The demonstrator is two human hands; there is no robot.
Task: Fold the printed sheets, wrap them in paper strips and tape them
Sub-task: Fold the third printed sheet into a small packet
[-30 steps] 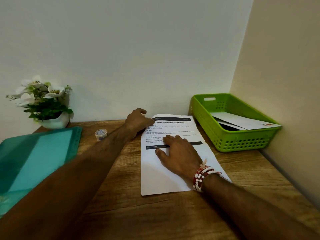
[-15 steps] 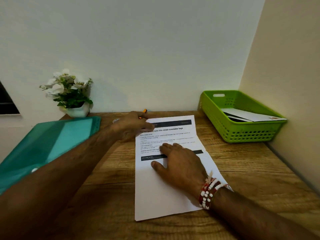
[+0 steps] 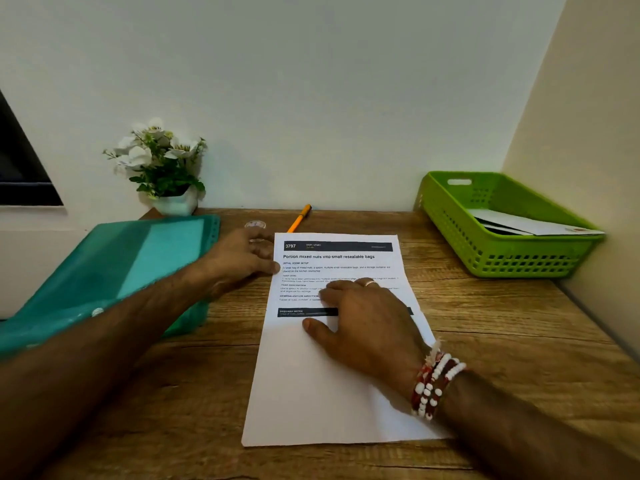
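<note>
A printed sheet [image 3: 322, 393] lies flat and unfolded on the wooden desk [image 3: 502, 358], text side up. My right hand [image 3: 363, 323] rests palm down on the middle of the sheet, fingers spread and straight. My left hand [image 3: 242, 259] lies on the desk at the sheet's upper left edge, its fingertips touching that edge. A small roll of clear tape [image 3: 255, 224] sits just beyond my left hand, partly hidden by it.
A teal plastic folder [image 3: 104, 271] lies at the left under my left forearm. An orange pen [image 3: 299, 218] lies behind the sheet. A green basket [image 3: 502, 251] holding white papers stands at the right by the wall. A white flower pot [image 3: 173, 202] stands back left.
The sheet has been pulled toward me and squared on the desk. My left hand slid from the sheet's top corner to its left edge. My right hand stayed pressed on the sheet.
</note>
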